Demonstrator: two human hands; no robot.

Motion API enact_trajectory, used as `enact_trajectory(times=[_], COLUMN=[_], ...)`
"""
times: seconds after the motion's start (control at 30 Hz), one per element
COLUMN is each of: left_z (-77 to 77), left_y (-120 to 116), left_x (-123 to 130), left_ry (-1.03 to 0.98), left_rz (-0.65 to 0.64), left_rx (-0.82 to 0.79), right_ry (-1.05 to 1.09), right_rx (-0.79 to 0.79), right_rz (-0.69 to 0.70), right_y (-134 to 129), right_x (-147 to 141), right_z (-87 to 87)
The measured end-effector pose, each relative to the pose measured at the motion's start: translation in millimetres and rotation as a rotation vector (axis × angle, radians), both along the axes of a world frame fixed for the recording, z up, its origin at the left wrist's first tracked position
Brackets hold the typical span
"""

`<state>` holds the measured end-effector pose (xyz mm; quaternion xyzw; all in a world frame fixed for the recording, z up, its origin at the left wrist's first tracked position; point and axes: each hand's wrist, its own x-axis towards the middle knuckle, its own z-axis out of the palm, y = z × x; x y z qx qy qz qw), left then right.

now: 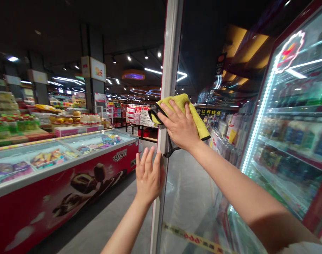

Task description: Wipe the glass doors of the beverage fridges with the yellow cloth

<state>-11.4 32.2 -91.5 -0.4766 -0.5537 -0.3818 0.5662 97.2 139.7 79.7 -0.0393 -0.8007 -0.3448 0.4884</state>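
Observation:
A glass door (192,197) with a pale metal edge frame (169,60) stands upright before me. My right hand (180,125) lies spread on a yellow cloth (180,101) with dark edging, pressing it against the glass and the frame near the middle of the view. Part of the cloth's grey underside hangs below my palm. Lower and to the left, my left hand (149,174) rests at the frame's edge, its fingers pointing up and slightly apart, with nothing seen in it.
A red chest freezer (118,160) with packaged goods runs along the left. A lit drinks cooler (290,141) stands on the right, bottles on its shelves. Stacked boxes (134,114) and pillars (96,88) are farther back. A printed strip (192,238) crosses the lower glass.

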Motion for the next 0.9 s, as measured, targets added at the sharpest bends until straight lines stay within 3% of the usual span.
enact_trajectory(times=[0.17,0.43,0.53,0.57,0.63,0.7,0.77,0.83,0.9], left_z=[-14.1,-31.0,-32.4,-31.7,-28.8,-24.4,-19.7,-16.0,-14.1], left_y=[-4.5,-12.1,-13.8,-14.4,-15.3,-15.2,-13.3,-9.6,-5.1], left_x=[-3.7,-2.7,-2.7,-2.8,-2.7,-1.7,1.1,5.6,11.1], left_ry=[-0.034,-0.08,-0.077,-0.071,-0.064,-0.064,-0.065,-0.058,-0.05], left_rz=[-0.003,-0.024,-0.024,-0.02,-0.009,-0.004,-0.009,-0.025,-0.05], left_rx=[-0.005,0.011,-0.015,-0.023,-0.031,-0.025,-0.015,-0.007,-0.002], right_ry=[-0.196,-0.361,-0.391,-0.396,-0.36,-0.242,-0.04,0.094,0.143], right_rx=[0.113,0.17,0.127,0.13,0.148,0.113,-0.02,-0.107,-0.136], right_rz=[0.047,0.065,0.1,0.102,0.082,0.023,-0.068,-0.114,-0.128], right_y=[9.2,20.8,26.5,28.2,29.8,27.8,23.1,17.7,13.6], right_x=[6.8,17.3,26.8,29.6,32.8,32.7,29.4,24.1,18.8], right_z=[-55.0,-180.3,-211.3,-212.2,-196.9,-163.1,-124.5,-98.1,-96.4])
